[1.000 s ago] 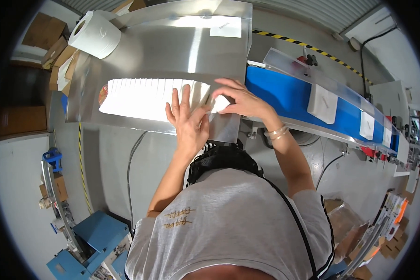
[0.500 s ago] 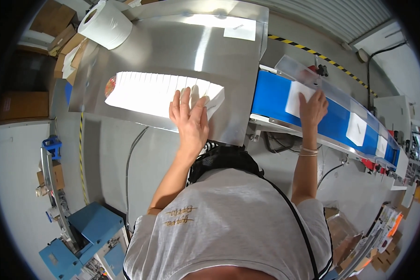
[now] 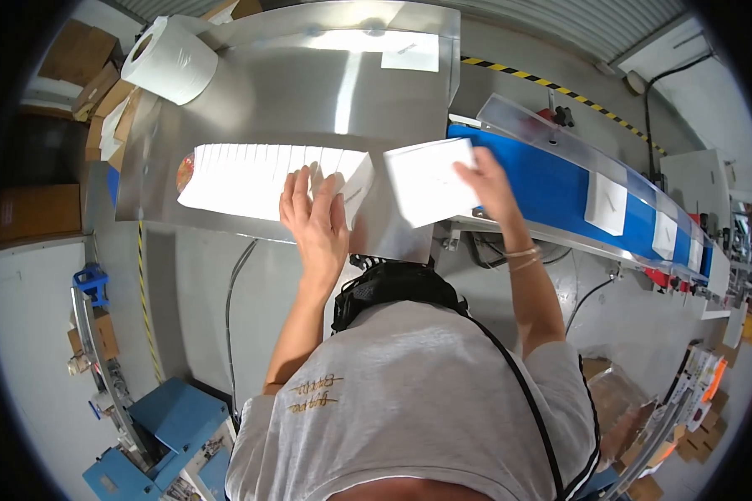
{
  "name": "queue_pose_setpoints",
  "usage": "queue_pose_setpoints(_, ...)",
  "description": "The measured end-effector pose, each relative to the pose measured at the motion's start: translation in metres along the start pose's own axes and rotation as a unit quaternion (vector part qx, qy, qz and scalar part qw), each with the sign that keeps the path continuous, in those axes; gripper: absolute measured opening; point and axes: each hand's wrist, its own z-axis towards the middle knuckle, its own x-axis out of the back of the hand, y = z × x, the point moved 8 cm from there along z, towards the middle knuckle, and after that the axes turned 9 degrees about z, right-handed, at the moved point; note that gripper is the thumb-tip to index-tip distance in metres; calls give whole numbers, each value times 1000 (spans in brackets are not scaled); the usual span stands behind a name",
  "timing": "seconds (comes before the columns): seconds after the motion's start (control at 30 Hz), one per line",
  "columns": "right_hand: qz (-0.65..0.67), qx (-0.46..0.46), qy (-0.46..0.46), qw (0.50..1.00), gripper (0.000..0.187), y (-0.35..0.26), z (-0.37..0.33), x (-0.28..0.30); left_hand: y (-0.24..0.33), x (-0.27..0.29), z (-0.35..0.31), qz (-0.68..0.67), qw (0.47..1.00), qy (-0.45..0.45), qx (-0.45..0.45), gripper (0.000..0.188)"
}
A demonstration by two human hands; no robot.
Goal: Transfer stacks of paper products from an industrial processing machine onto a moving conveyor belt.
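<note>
My right hand [image 3: 491,185] pinches a flat white square packet [image 3: 429,179] by its right edge. It holds the packet over the gap between the steel table [image 3: 267,100] and the blue conveyor belt [image 3: 535,179]. On the table stands a long row of similar white packets [image 3: 242,179], pressed together on edge. My left hand [image 3: 317,225] rests with spread fingers on the row's right end, where the last packets lean over. Another white packet [image 3: 606,203] lies flat on the belt, with more white packets farther along it.
A large white paper roll [image 3: 171,63] stands at the table's back left corner, and a white sheet [image 3: 411,52] lies at its back right. A round reddish object [image 3: 185,172] touches the row's left end. A clear guard [image 3: 551,138] runs along the belt's far side.
My right hand has lifted the packet off the belt and brought it left toward the table. The belt's other packets have come closer. My left hand stays on the row.
</note>
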Motion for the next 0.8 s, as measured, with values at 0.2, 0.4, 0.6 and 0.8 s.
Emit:
queue_pose_setpoints(0.2,-286,56,332,897,49,9,-23,132,1,0,2,-26,999,23,-10,29)
queue_pose_setpoints(0.4,-361,277,12,891,54,-73,-7,-30,4,-1,2,-31,999,-17,-16,30)
queue_pose_setpoints(0.6,-312,357,-225,851,51,-46,6,-119,13,5,12,-65,996,-55,-22,33)
queue_pose_setpoints(0.8,-122,19,85,989,32,8,5,6,-11,7,4,-8,1000,-7,19,33)
